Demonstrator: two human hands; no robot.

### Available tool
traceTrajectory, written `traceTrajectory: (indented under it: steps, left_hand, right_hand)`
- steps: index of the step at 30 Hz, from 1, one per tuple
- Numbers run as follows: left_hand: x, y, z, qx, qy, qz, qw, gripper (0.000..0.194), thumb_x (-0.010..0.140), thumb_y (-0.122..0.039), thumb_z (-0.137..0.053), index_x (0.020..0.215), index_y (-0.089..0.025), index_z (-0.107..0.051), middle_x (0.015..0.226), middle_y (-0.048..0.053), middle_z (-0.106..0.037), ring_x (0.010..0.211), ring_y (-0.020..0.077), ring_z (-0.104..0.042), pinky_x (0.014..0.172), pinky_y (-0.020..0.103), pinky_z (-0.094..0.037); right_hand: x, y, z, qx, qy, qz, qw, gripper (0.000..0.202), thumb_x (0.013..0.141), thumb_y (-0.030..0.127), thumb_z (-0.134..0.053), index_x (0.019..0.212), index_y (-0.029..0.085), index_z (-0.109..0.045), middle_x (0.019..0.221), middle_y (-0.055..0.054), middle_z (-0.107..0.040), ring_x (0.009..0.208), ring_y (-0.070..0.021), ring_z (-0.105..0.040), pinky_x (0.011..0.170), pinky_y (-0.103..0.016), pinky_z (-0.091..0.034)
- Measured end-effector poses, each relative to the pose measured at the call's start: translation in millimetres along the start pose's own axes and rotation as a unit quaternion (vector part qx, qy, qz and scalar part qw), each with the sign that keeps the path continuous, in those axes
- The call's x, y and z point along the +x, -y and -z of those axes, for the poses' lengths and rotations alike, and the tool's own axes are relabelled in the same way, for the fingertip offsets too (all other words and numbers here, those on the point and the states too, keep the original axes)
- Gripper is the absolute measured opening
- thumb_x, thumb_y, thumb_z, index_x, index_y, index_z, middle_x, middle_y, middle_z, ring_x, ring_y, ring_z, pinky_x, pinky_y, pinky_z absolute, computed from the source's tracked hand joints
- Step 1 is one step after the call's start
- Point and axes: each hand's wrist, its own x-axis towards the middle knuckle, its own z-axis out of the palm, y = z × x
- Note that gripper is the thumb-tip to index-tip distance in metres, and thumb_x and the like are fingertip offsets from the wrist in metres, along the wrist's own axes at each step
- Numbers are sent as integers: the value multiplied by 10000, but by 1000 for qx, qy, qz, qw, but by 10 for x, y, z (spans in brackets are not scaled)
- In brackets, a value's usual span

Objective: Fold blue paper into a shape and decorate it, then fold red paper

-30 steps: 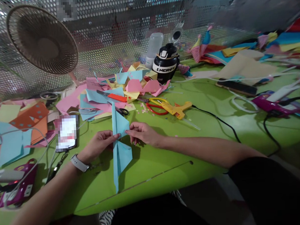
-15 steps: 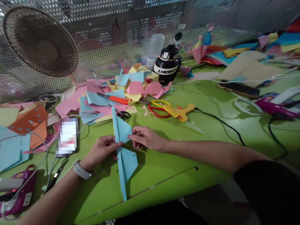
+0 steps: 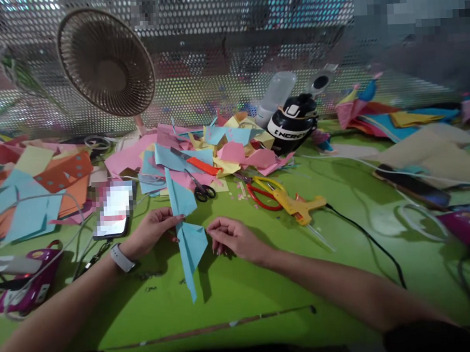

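My left hand (image 3: 154, 232) pinches a folded light-blue paper piece (image 3: 189, 240) at its narrow middle, thumb on top. The piece is a long, narrow folded strip with two pointed flaps on its right side, held tilted above the green table. At the tip of the lower flap is my right hand (image 3: 238, 239), its fingers curled and drawn together. Whether these fingertips touch the flap, or hold anything small, I cannot make out. Black-handled scissors (image 3: 205, 192) lie just beyond the upper flap.
Beyond my hands are a paper pile, an orange cutter (image 3: 205, 166), a yellow glue gun (image 3: 301, 207) with a cord and red-yellow pliers (image 3: 261, 195). A phone (image 3: 115, 210) lies left. A fan (image 3: 107, 65) and a black jug (image 3: 293, 124) stand behind. A thin stick (image 3: 210, 328) lies in front.
My right hand has come off the upper flap and moved down to the lower flap's tip. My left hand keeps its pinch on the paper. The view has shifted left.
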Motion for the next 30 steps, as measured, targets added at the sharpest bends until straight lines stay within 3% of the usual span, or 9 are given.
traceTrajectory:
  steps: [8,13,19,23,30]
  left_hand:
    - [-17,78,-42,-26,-3,-13,1000,391,746,-477,-811,868,-149,-636,730,-3,-674,617,107,-623,583,232,-568]
    - [-66,132,-144,-48,25,-40,998,362,768,-446,-805,908,-142,-669,752,1,-697,632,108,-629,622,240,-565]
    - [-67,183,-180,-40,49,-25,998,315,737,-379,-841,886,-123,-734,824,33,-746,688,120,-662,710,252,-559]
    - [-74,240,-219,-26,65,-34,997,299,748,-377,-831,904,-137,-746,846,37,-760,712,132,-680,715,264,-566]
    - [-96,267,-275,-25,87,-52,995,281,755,-357,-825,921,-141,-753,851,45,-769,717,138,-686,714,276,-571]
  right_hand:
    - [-24,18,-42,5,-2,-10,1000,449,784,621,-700,868,197,-579,645,27,-643,529,-96,-589,508,-230,-472]
    - [-15,-43,-54,-19,-30,10,999,444,730,592,-756,799,199,-563,629,52,-602,502,-86,-575,488,-225,-481]
    - [-72,-12,-14,-43,-16,20,999,373,770,541,-722,834,201,-581,646,37,-612,527,-104,-570,514,-244,-474]
    - [-99,43,-32,-60,-26,43,997,354,824,546,-657,799,196,-604,649,36,-559,563,-104,-503,513,-238,-393]
    - [-26,-49,-51,-76,-44,78,993,410,751,575,-737,763,182,-620,676,19,-585,616,-110,-500,563,-249,-393]
